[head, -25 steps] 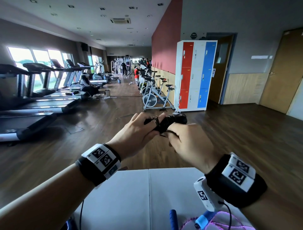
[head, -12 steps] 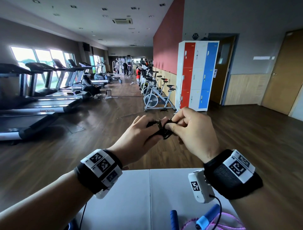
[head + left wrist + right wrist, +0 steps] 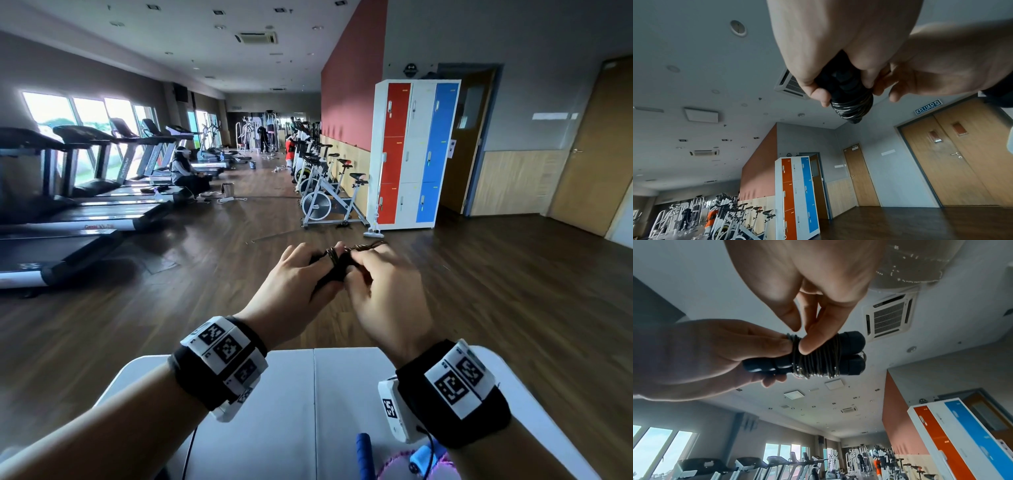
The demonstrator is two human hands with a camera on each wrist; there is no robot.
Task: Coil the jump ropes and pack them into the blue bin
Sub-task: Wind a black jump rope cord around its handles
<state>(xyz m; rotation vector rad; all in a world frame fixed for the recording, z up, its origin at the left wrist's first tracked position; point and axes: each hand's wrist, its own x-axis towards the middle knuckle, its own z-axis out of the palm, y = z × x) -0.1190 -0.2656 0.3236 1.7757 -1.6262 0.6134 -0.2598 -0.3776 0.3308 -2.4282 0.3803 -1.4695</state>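
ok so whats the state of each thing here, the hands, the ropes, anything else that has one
left hand: grips the black handles
right hand: pinches the cord wraps
black jump rope: cord wound round both handles, held in the air
pink jump rope: on the white table, blue handles
far-right door: closed

Blue sign [image 3: 928,106] above wooden double door [image 3: 960,162]: white letters "KELUAR", running-figure pictogram at right end. Square black-white code markers on wristbands [image 3: 224,346], unreadable. Lettering on treadmill [image 3: 99,226] too blurred.
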